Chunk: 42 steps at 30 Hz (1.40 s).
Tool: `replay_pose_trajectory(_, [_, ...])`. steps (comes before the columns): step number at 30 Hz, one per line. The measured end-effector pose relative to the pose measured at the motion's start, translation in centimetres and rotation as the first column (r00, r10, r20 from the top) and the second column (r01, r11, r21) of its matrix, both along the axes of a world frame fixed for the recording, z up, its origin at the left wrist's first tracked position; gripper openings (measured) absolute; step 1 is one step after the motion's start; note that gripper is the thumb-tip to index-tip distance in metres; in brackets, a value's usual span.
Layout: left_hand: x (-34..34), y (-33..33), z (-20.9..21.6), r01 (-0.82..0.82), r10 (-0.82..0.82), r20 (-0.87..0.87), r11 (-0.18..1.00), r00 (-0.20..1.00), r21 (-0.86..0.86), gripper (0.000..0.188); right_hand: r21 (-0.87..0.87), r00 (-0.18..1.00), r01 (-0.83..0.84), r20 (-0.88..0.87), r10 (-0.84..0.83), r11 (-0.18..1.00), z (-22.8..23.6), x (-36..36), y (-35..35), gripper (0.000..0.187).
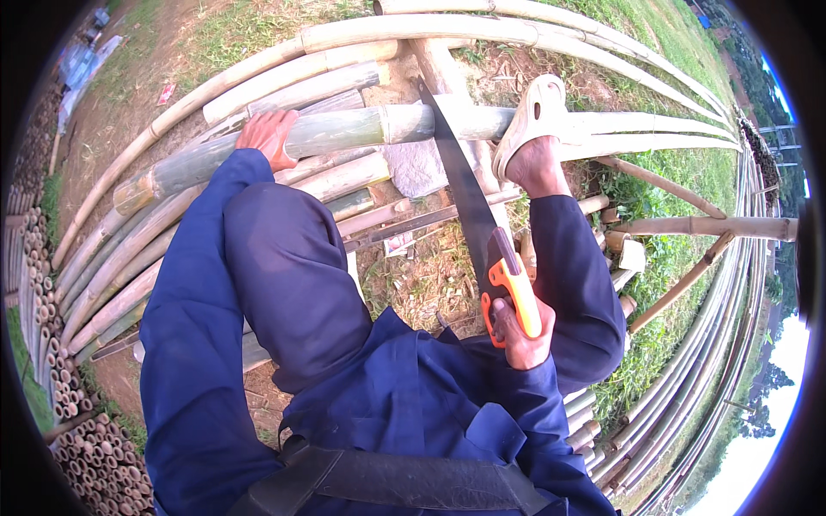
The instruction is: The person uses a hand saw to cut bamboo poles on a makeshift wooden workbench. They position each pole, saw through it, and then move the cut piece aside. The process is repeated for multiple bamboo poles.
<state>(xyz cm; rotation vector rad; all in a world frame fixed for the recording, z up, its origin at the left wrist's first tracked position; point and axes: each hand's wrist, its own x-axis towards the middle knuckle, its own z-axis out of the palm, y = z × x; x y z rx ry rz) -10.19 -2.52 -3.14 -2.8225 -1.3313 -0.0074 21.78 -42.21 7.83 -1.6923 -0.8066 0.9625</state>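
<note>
A thick green-grey bamboo pole (344, 129) lies crosswise in front of me. My left hand (268, 138) grips it from above, the fingers wrapped over its far side. In my right hand (522, 334) is a hand saw (465, 185), held by its orange and dark handle. The dark blade points away from me, and near its tip it crosses the pole just right of a node ring. Whether the teeth are in a cut I cannot tell. My right foot, in a cream clog (532, 120), presses on the pole to the right of the blade.
More bamboo poles (344, 176) lie beside and under this one. A flat grey stone (416, 168) sits below it. At the right stands a bamboo support frame (701, 226), with long poles (688, 387) beyond. Stacks of cut bamboo (95, 464) lie at the lower left.
</note>
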Motion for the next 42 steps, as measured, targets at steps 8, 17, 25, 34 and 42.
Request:
replay_pose_trajectory(8, [1.7, 0.6, 1.6, 0.002, -0.004, -0.017, 0.997, 1.0, -0.077, 0.089, 0.11, 1.0, -0.01, -0.007, 0.011, 0.994, -4.9, 1.9, 9.5, 0.014])
replay_pose_trajectory(17, [0.9, 0.0, 0.1, -0.006, 0.006, -0.014, 1.0, 1.0, -0.016, 0.09, -0.021, 0.999, 0.029, -0.018, -0.029, 0.999, 0.2, 0.2, 1.0, 0.009])
replay_pose_trajectory(25, [-0.7, 1.6, -3.6, -0.049, 0.053, 0.026, 0.991, 0.998, -0.123, 0.097, -0.028, 0.997, -0.079, -0.024, 0.078, 0.997, -2.5, 4.0, 10.6, 0.013])
replay_pose_trajectory(34, [0.9, 1.4, -0.5, -0.032, 0.029, -0.019, 0.991, 0.999, -0.133, 0.095, 0.036, 0.988, -0.145, -0.042, 0.147, 0.989, -5.3, 2.4, 7.9, 0.025])
replay_pose_trajectory(42, [0.5, 1.2, -0.8, 0.003, -0.002, 0.014, 0.996, 1.0, -0.094, 0.09, 0.037, 0.994, -0.097, -0.05, 0.099, 0.995, -6.5, 2.0, 7.1, 0.024])
